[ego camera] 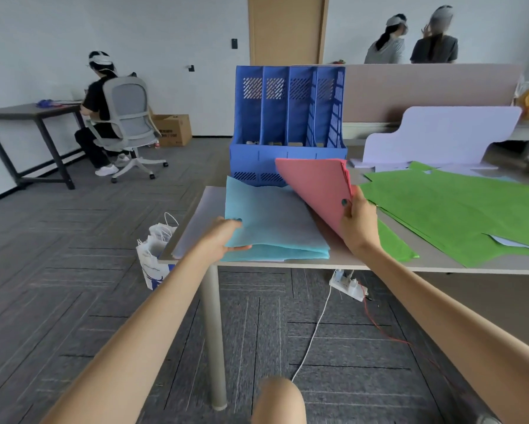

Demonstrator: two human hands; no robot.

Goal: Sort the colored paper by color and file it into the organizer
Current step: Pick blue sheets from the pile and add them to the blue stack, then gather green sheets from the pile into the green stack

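Two paper stacks are held at the near left end of the table [434,264]. Pink sheets [315,191] are pinched at their right edge by the right hand [359,223], thumb on the facing side, and are raised and tilted off the surface. Light blue sheets [275,221] are gripped at the near left corner by the left hand [223,237], with the upper sheets caught between thumb and fingers. Blue four-slot organizer [287,117] is stood upright just beyond both stacks. Green sheets [459,209] are spread to the right, and pale lavender sheets [440,133] are seen farther off. Both forearms are extended forward.
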